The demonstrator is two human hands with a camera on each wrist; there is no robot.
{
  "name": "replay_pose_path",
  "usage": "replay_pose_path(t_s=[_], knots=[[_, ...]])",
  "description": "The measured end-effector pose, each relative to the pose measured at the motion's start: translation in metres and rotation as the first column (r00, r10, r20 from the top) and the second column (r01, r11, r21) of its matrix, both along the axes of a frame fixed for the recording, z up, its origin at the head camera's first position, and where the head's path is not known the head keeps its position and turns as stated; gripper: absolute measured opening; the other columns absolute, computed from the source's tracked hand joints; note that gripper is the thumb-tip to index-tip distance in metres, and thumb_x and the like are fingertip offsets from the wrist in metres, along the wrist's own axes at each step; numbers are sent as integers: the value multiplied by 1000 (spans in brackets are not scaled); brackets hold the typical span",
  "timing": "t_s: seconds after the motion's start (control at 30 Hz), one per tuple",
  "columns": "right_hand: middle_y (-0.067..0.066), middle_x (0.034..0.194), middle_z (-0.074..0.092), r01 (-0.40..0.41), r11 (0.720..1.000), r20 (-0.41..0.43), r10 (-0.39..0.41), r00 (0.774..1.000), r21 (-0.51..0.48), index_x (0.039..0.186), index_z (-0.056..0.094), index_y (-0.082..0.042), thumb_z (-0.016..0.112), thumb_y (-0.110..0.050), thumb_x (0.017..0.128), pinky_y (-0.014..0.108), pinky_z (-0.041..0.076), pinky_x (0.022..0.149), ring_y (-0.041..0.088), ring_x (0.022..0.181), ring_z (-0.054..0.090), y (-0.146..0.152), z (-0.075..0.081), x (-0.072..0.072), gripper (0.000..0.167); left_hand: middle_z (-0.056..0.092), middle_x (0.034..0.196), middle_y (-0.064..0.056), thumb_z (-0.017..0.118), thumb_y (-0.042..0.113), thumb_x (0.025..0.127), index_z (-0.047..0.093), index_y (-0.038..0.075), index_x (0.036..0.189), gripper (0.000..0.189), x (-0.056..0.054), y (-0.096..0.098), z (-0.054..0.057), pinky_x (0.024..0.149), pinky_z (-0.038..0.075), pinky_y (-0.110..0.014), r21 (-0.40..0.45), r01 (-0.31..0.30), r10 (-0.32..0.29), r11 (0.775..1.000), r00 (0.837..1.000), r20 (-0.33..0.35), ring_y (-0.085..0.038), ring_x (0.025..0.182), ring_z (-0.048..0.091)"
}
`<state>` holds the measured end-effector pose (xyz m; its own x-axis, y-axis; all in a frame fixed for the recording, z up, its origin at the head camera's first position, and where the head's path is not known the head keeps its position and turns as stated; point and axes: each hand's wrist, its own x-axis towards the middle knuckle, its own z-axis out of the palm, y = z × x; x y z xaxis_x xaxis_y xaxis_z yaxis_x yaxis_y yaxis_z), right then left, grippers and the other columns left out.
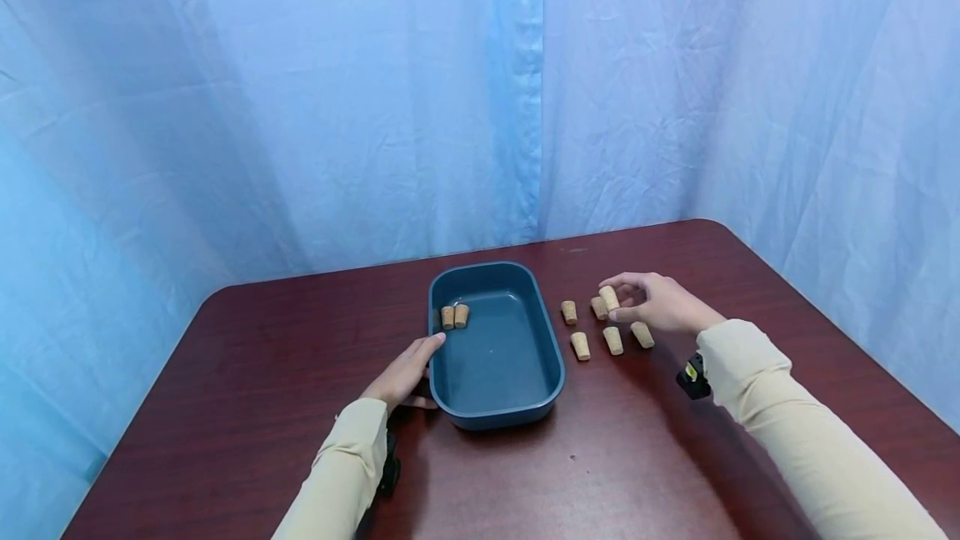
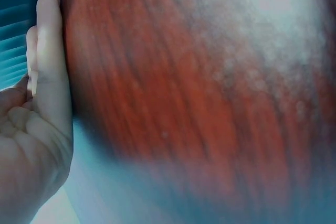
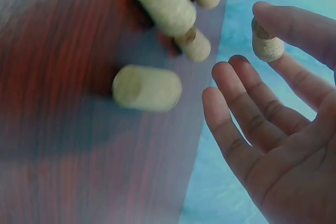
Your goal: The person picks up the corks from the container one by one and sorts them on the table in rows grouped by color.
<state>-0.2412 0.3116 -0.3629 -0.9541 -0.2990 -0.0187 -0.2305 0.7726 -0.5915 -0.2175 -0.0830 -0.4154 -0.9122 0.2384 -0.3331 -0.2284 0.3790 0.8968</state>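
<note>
My left hand (image 1: 405,373) rests at the left wall of a blue rectangular tray (image 1: 491,422), fingertips at its rim. In the left wrist view, the fingers (image 2: 50,51) of that hand run straight along the tray's side. Inside the tray, two corks (image 1: 454,317) sit side by side near the left wall. My right hand (image 1: 660,304) pinches a cork (image 3: 268,46) between thumb and index finger, over the table right of the tray; its other fingers are spread and loosely bent. Below and beside it are several loose corks (image 1: 613,341).
The dark red wooden table (image 1: 300,357) has rounded far corners. Blue curtains (image 1: 375,107) hang behind it and along both sides. One loose cork (image 1: 570,312) lies close to the tray's right wall.
</note>
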Motion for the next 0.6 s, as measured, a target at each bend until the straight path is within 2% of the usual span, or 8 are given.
replay_pose_path(t_s=[0.33,0.47,0.6], knots=[[23,118,65,46,999,-7,-46,999,17,136,58,4,75,-17,93,51,55,86,38,107,64,31,-4,7,51,53,123,-24,42,50,107,31,5,157,69,0,-1,0,76,63,-48,4,1,-1,1000,1000,0,-33,105,59],[24,118,65,70,997,-11,-70,997,43,135,58,5,76,-18,92,53,55,88,39,107,65,42,-5,9,52,53,123,-24,42,51,107,31,5,157,70,0,-1,0,76,63,-48,6,1,-1,1000,1000,-2,-33,105,59],[23,114,65,89,992,0,-90,996,95,134,58,6,76,-19,91,51,54,85,37,104,64,51,-6,10,53,53,124,-24,43,52,106,31,4,157,70,0,-1,0,76,63,-48,6,3,-3,1000,1000,-1,-33,105,59]])
